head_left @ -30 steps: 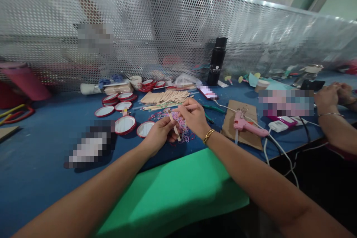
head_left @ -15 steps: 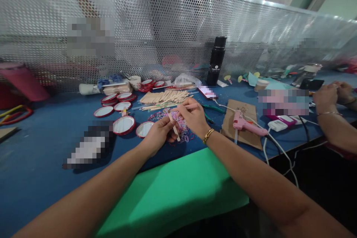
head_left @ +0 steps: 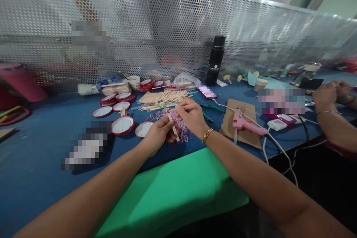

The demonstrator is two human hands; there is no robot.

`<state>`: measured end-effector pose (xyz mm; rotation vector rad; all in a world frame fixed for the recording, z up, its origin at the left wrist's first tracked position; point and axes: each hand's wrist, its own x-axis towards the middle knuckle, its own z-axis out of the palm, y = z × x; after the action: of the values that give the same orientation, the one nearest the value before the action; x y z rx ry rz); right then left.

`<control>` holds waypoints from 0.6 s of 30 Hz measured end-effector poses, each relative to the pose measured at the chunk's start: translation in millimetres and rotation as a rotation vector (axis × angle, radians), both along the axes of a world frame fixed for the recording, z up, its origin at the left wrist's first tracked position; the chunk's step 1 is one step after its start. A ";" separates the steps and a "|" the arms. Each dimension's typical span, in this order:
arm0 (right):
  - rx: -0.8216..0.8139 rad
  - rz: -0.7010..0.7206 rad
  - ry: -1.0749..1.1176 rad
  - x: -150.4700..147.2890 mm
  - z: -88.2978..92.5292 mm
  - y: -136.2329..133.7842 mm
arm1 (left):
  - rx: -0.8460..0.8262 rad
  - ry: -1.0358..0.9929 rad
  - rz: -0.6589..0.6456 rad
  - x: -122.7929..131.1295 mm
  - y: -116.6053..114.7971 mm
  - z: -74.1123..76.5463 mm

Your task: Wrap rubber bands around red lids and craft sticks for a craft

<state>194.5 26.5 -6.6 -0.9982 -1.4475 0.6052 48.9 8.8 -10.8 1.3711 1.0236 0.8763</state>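
Observation:
My left hand (head_left: 156, 136) pinches a wooden craft stick (head_left: 175, 132), which slants down past the fingers. In my right hand (head_left: 194, 119) is a thin, pale pinkish stick-like tool, held like a pen. Its tip meets or nearly meets the upper end of the craft stick; its exact kind is unclear. Under and behind both hands spreads a loose heap of coloured rubber bands (head_left: 185, 136). Just beyond lies a pile of craft sticks (head_left: 163, 97). Red-rimmed round lids (head_left: 122, 125) sit to the left of my left hand.
A pink glue gun (head_left: 248, 124) rests on cardboard (head_left: 231, 113) at the right, with cables trailing off the table edge. Green-handled pliers (head_left: 213, 108), a lit phone (head_left: 206, 92) and a black bottle (head_left: 216, 61) stand behind. A co-worker's hands (head_left: 331, 93) are at far right.
The tip of the tool in my right hand has shifted slightly left, towards the upper end of the craft stick. My left hand stays nearly still.

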 end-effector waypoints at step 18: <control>0.009 0.003 -0.003 -0.1 2.4 -2.0 | 0.003 0.017 0.000 0.4 -0.8 1.3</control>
<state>194.4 24.4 -4.2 -0.9901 -1.4538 0.5988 49.3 8.0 -9.5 1.3826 1.0359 0.8681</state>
